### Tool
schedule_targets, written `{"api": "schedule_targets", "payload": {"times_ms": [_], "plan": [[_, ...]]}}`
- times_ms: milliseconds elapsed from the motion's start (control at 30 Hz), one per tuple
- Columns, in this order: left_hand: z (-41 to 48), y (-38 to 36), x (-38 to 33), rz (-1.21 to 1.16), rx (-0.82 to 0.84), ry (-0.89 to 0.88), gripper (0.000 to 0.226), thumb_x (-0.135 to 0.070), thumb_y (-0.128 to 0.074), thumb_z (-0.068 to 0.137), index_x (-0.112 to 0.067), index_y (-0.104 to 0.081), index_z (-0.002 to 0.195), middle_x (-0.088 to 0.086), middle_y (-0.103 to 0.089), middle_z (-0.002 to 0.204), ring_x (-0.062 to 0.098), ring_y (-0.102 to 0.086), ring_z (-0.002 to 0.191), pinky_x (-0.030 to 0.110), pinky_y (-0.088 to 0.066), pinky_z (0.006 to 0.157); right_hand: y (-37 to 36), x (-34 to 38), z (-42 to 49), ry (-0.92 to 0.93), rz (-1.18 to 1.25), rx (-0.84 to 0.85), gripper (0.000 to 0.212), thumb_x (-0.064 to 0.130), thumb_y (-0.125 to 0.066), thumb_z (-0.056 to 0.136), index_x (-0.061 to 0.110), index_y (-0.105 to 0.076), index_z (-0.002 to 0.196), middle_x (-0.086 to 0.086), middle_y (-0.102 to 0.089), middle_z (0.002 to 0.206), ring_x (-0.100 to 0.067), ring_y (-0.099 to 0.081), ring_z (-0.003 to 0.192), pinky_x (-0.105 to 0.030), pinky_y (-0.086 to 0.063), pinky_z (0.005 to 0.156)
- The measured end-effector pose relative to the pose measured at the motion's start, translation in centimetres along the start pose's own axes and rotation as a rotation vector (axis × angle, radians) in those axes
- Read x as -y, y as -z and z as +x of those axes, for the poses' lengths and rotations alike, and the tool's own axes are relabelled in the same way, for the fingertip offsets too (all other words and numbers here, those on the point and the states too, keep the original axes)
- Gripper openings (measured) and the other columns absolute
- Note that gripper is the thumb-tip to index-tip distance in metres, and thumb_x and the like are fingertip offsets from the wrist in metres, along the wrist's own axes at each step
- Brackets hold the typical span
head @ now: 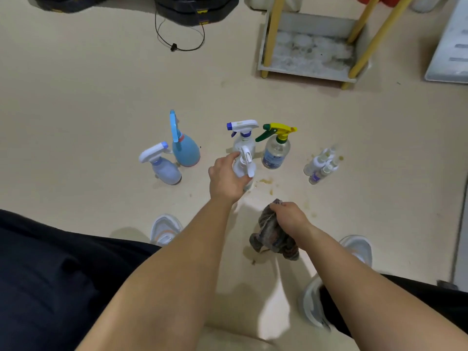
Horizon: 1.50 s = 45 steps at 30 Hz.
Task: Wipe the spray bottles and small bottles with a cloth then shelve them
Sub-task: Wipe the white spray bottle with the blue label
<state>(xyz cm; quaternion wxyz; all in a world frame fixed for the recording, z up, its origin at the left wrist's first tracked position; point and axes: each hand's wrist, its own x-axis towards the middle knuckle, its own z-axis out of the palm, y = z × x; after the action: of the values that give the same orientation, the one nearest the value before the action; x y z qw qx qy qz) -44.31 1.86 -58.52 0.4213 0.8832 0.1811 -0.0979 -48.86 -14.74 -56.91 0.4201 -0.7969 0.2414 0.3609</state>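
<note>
Our left hand was curled round the neck of the white spray bottle, which stood just in front of the purple-nozzled bottle and beside the clear bottle with the yellow trigger. We could not tell whether its base touched the floor. Our right hand clutched the dark cloth in a bunch, nearer to us and apart from the bottle. The step, as we judged it, was to bring the two together. We thought it best to lift the bottle clear of its neighbours before wiping, so that nothing was knocked over. The grip high on the neck suited this, leaving the body free for the cloth, though the trigger head would want a change of hold afterwards. We also reckoned the nozzle should point away from us, with no finger squeezing the trigger. Brownish spots lay beside the bottle, so its underside probably deserved a wipe too. The pale lilac bottle, the blue bottle and the small bottles waited unhandled, and the shelf stood well apart.
</note>
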Motion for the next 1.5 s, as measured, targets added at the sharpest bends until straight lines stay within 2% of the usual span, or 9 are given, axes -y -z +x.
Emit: {"api": "schedule_targets", "payload": {"times_ms": [133, 400, 633, 800, 867, 967, 1100, 1333, 1500], "plan": [[1.3, -0.8, -0.3, -0.002, 0.008, -0.011, 0.054, -0.03, -0.073, 0.088, -0.029, -0.054, 0.139, 0.005, -0.048, 0.141, 0.032, -0.037, 0.128, 0.032, -0.033, 0.093, 1.7, -0.5, 0.8, -0.003, 0.071, -0.034, 0.031, 0.03, -0.048, 0.101, 0.007, -0.064, 0.088, -0.015, -0.067, 0.096, -0.033, -0.062, 0.091, -0.041, -0.05, 0.092], [1.7, 0.3, -1.7, -0.189, -0.013, -0.024, 0.016, -0.022, -0.071, 0.091, -0.028, -0.068, 0.105, 0.004, -0.07, 0.111, 0.027, -0.061, 0.098, 0.033, -0.048, 0.077, 5.2, 2.6, 0.0, 0.161, 0.579, -0.261, 0.025, 0.023, -0.048, 0.104, 0.009, -0.062, 0.087, -0.006, -0.067, 0.081, -0.02, -0.063, 0.075, -0.032, -0.048, 0.071], [0.3, 6.6, -7.6, -0.305, 0.194, -0.167, 0.031, -0.02, -0.076, 0.089, -0.02, -0.072, 0.119, -0.002, -0.07, 0.121, 0.019, -0.062, 0.113, 0.035, -0.052, 0.098, 9.7, 9.4, -4.9, 0.459, 0.741, -0.305, 0.029, 0.023, -0.048, 0.104, 0.015, -0.06, 0.079, -0.002, -0.066, 0.078, -0.016, -0.064, 0.071, -0.028, -0.049, 0.069], [-1.4, 12.2, -13.5, -0.449, 0.272, -0.285, 0.028, -0.004, -0.074, 0.087, -0.017, -0.073, 0.112, -0.009, -0.074, 0.104, 0.0, -0.067, 0.091, 0.014, -0.052, 0.075, 12.1, 15.3, -10.9, 0.645, 0.959, -0.14, 0.026, 0.029, -0.051, 0.104, 0.01, -0.069, 0.103, -0.003, -0.077, 0.093, -0.018, -0.074, 0.091, -0.035, -0.057, 0.086], [-2.0, 14.0, -15.8, -0.496, 0.295, -0.335, 0.03, -0.003, -0.077, 0.085, -0.011, -0.068, 0.113, -0.006, -0.076, 0.098, 0.006, -0.069, 0.089, 0.022, -0.056, 0.079, 12.0, 16.8, -13.0, 0.73, 0.926, -0.013, 0.035, 0.036, -0.049, 0.102, 0.01, -0.069, 0.116, -0.005, -0.076, 0.111, -0.019, -0.071, 0.106, -0.039, -0.053, 0.098], [-2.9, 16.4, -18.7, -0.548, 0.338, -0.423, 0.06, -0.015, -0.083, 0.075, 0.002, -0.056, 0.126, 0.017, -0.073, 0.113, 0.025, -0.068, 0.1, 0.045, -0.054, 0.099, 12.0, 18.5, -16.1, 0.778, 0.81, 0.189, 0.044, 0.039, -0.04, 0.105, 0.01, -0.068, 0.123, -0.005, -0.074, 0.114, -0.015, -0.071, 0.103, -0.031, -0.058, 0.088], [-3.8, 18.7, -21.2, -0.558, 0.41, -0.501, 0.074, -0.023, -0.084, 0.069, 0.009, -0.052, 0.128, 0.031, -0.066, 0.121, 0.034, -0.065, 0.107, 0.057, -0.046, 0.107, 14.7, 19.6, -18.0, 1.042, 0.503, 0.063, 0.023, 0.018, -0.051, 0.103, 0.019, -0.07, 0.116, 0.0, -0.075, 0.113, -0.014, -0.068, 0.109, -0.034, -0.053, 0.098], [-4.8, 18.5, -23.0, -0.477, 0.494, -0.569, 0.048, -0.001, -0.075, 0.082, 0.004, -0.056, 0.126, 0.021, -0.07, 0.12, 0.033, -0.068, 0.112, 0.043, -0.054, 0.101, 17.0, 20.2, -18.2, 1.165, 0.425, 0.023, 0.036, -0.009, -0.075, 0.081, 0.012, -0.072, 0.11, -0.003, -0.078, 0.105, -0.017, -0.073, 0.102, -0.03, -0.057, 0.09], [-4.2, 19.1, -22.5, -0.374, 0.647, -0.543, 0.024, 0.011, -0.065, 0.089, -0.012, -0.062, 0.093, -0.011, -0.067, 0.081, 0.002, -0.06, 0.078, 0.016, -0.049, 0.075, 18.4, 20.7, -17.5, 1.15, 0.266, 0.17, 0.038, -0.007, -0.079, 0.07, 0.011, -0.074, 0.102, -0.003, -0.079, 0.095, -0.015, -0.075, 0.092, -0.024, -0.058, 0.08]]}}
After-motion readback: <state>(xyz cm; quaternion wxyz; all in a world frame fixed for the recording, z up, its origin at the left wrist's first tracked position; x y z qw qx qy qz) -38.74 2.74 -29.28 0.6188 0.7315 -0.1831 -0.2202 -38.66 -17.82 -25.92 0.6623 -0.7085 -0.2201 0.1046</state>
